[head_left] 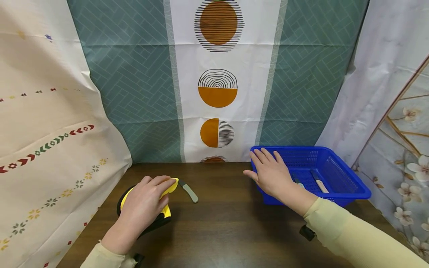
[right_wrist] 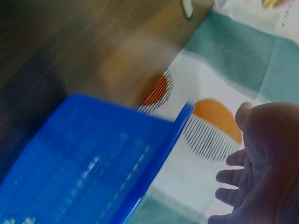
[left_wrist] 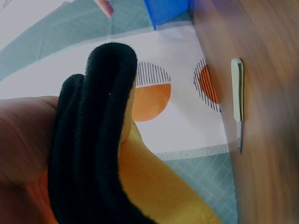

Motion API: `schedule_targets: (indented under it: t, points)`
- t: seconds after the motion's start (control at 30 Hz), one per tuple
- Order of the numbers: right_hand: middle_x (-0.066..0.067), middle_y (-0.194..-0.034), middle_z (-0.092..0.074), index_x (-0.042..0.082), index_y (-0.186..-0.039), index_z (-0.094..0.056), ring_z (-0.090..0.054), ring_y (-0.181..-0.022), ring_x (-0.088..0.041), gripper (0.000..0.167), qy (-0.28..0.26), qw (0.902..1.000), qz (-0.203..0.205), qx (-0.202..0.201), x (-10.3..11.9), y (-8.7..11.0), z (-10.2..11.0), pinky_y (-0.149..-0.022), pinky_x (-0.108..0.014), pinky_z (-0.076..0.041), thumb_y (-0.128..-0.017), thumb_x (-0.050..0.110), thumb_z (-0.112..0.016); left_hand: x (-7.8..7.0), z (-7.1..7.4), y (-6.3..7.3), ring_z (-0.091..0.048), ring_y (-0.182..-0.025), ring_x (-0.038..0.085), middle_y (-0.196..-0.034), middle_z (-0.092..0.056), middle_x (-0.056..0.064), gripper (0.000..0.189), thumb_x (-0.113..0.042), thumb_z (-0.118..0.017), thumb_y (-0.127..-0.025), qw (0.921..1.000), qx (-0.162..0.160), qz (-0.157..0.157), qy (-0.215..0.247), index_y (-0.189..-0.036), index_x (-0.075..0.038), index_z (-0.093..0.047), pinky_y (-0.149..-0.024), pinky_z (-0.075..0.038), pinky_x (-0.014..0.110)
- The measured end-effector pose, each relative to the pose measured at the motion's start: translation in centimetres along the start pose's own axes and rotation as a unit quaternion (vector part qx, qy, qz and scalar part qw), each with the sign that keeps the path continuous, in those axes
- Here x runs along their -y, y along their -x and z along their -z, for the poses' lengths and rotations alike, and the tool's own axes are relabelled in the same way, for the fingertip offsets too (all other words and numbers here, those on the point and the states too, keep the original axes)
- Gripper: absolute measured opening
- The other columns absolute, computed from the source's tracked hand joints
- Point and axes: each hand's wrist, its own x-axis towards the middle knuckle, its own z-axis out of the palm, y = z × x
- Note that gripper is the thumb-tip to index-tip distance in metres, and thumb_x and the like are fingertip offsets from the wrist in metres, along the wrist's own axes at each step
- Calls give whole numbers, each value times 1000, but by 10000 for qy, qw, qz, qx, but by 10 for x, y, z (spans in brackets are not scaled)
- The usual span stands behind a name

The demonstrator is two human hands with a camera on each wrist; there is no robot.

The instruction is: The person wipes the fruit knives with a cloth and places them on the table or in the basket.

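Left hand point(head_left: 145, 201) pinching fuzzy, folded yellow-and-black cloth point(left_wrist: 105, 140). Right hand point(head_left: 269, 173) flat, fingers spread, near perforated blue basket point(head_left: 345, 195). Slim, pale-green-handled knife point(head_left: 190, 192) on wood-grain table point(head_left: 218, 230).

A basket point(head_left: 348, 195) (a knife point(head_left: 321, 184) inside) stands right.

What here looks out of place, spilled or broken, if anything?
Perhaps one thing: the green-handled knife lies loose on the table, near the left hand holding a yellow-and-black cloth, while a pale-handled knife lies inside the blue basket. I see nothing spilled or damaged.
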Motion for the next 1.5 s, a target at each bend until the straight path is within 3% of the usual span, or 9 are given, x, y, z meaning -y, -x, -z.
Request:
schedule_targets:
  t: [0.3,0.77,1.5]
  points:
    - [-18,-166,-51,4,-165,-50,-41,-159,-39,77,-122,9990,406,-129,41,-9,-12,-129,-67,-25,-110,58,-57,6,5,6,-65,-88,32,-124,-78,7,50,-1,-89,-80,9999,-94,-11,-131,-128,-13,-82,-70,-58,41]
    - [-11,-175,-41,12,-171,-43,-33,-164,-33,80,-195,9977,492,424,92,-19,-31,-131,-64,-22,-111,65,-49,12,15,11,-63,-86,31,-125,-78,8,51,0,-89,-82,9998,8,154,-155,-130,-13,-81,-70,-56,39]
    - [-6,-175,-41,17,-172,-41,-36,-163,-29,86,-410,9901,574,1210,161,-41,-71,-131,-59,-26,-107,71,-52,17,17,18,-65,-87,32,-125,-78,8,49,-1,-87,-83,9994,4,320,-163,-131,-13,-82,-72,-57,40]
